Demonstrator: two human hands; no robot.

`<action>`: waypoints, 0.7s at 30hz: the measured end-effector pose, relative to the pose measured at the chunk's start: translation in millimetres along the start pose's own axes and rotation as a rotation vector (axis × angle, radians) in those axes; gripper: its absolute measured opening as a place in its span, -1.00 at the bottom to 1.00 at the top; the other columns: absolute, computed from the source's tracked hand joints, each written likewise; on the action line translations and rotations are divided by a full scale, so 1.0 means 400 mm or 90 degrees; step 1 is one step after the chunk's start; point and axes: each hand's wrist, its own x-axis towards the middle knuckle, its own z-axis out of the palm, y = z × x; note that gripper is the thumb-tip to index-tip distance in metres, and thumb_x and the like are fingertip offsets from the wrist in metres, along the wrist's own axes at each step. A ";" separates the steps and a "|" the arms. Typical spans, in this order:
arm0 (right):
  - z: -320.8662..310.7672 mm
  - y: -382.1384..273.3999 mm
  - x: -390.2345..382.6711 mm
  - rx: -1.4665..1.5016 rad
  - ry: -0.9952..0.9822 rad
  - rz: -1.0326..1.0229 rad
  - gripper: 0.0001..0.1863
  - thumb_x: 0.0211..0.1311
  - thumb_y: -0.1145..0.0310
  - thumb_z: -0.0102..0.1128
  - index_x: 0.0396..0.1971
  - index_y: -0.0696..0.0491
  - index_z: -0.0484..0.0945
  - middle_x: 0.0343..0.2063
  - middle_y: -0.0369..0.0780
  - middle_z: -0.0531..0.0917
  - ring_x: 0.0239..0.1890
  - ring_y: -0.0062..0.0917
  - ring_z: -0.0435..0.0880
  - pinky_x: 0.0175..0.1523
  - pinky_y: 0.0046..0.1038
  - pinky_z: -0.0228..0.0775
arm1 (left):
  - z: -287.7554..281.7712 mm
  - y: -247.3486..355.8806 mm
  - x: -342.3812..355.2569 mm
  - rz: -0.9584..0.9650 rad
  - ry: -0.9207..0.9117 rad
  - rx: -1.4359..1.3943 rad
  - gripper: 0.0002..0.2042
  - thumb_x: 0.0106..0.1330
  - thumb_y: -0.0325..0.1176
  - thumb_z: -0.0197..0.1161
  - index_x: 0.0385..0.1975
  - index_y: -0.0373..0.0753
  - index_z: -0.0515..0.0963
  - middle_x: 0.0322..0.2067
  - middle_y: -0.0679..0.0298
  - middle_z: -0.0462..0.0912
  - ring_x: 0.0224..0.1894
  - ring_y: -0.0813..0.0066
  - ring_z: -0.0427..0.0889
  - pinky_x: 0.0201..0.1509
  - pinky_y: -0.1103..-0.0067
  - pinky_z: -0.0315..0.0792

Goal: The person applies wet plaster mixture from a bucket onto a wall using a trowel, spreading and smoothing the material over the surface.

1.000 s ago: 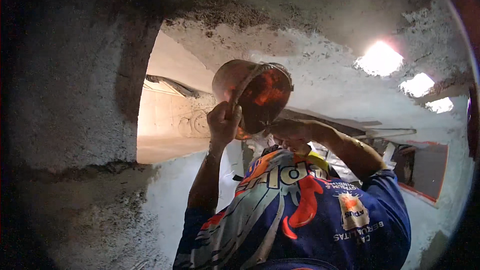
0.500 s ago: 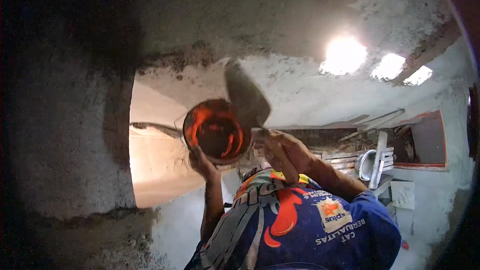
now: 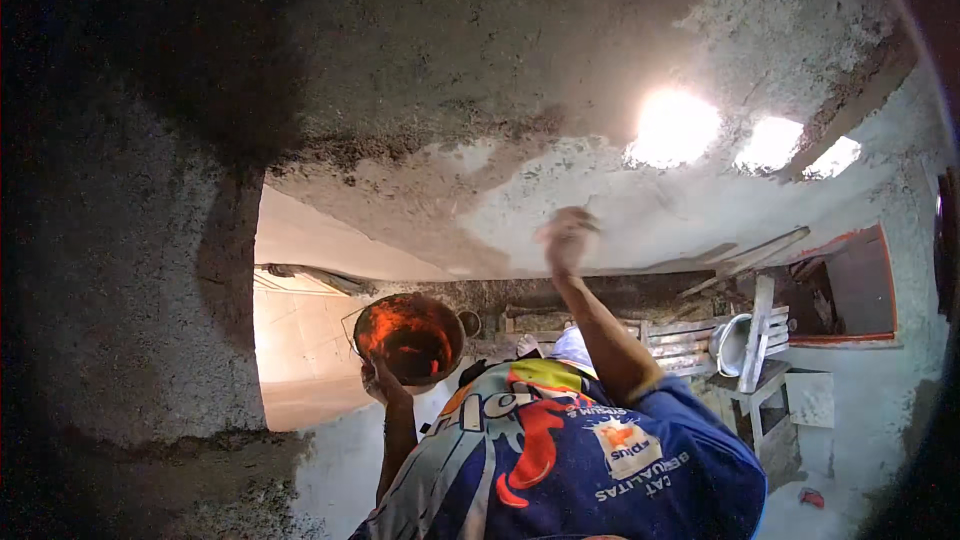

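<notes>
At the lower left my left hand (image 3: 385, 380) is closed on the rim and side of a mortar bucket (image 3: 440, 325). Its inside is orange, smeared with dark grey mortar, and a thin wire bail hangs at its left. My right hand (image 3: 566, 245) is raised in front of the plastered wall (image 3: 480, 155), right of the bucket and above it. Motion smears its fingers. It is closed around a trowel, of which only a dark, blurred streak shows near the knuckles; the blade cannot be made out. Darker wet mortar covers the upper part of the wall.
A bright rectangular opening (image 3: 300, 340) lies at the left, past a rough wall edge. Over to the right are a wooden stand (image 3: 755, 377), a pale bucket (image 3: 733, 342) and wooden slats (image 3: 685, 340). A red-framed opening (image 3: 850, 285) stands beyond.
My right hand with the trowel has moved up and away from the bucket toward the wall. The left hand and bucket have dropped lower and slightly left.
</notes>
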 end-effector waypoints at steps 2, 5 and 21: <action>-0.006 0.167 0.000 0.033 -0.214 0.202 -0.79 0.41 0.19 -0.06 -0.29 0.02 0.41 -0.50 -0.36 0.48 -0.47 -0.58 0.44 -0.38 -0.45 0.31 | 0.035 0.011 0.025 -0.010 -0.039 -0.035 -0.64 0.25 -0.15 0.30 -0.12 -0.30 0.51 -0.16 0.15 0.59 -0.19 0.36 0.56 -0.14 0.47 0.47; 0.009 0.289 -0.185 -0.162 -0.422 0.147 -0.74 0.40 0.16 -0.07 -0.24 0.05 0.43 -0.45 -0.31 0.54 -0.43 -0.47 0.49 -0.31 -0.39 0.36 | -0.022 -0.017 0.035 -0.043 -0.040 -0.061 -0.60 0.26 -0.16 0.29 -0.05 -0.30 0.45 -0.09 0.13 0.56 -0.12 0.36 0.56 -0.08 0.47 0.47; -0.713 0.010 -0.199 -0.995 -0.558 0.253 -0.73 0.08 0.21 0.22 -0.37 0.10 0.47 -0.55 -0.14 0.54 -0.54 -0.43 0.52 -0.38 -0.33 0.42 | -0.103 -0.211 0.047 -0.110 0.256 -0.105 -0.60 0.12 -0.24 0.40 -0.10 -0.31 0.50 -0.29 0.26 0.61 -0.27 0.43 0.54 -0.19 0.46 0.44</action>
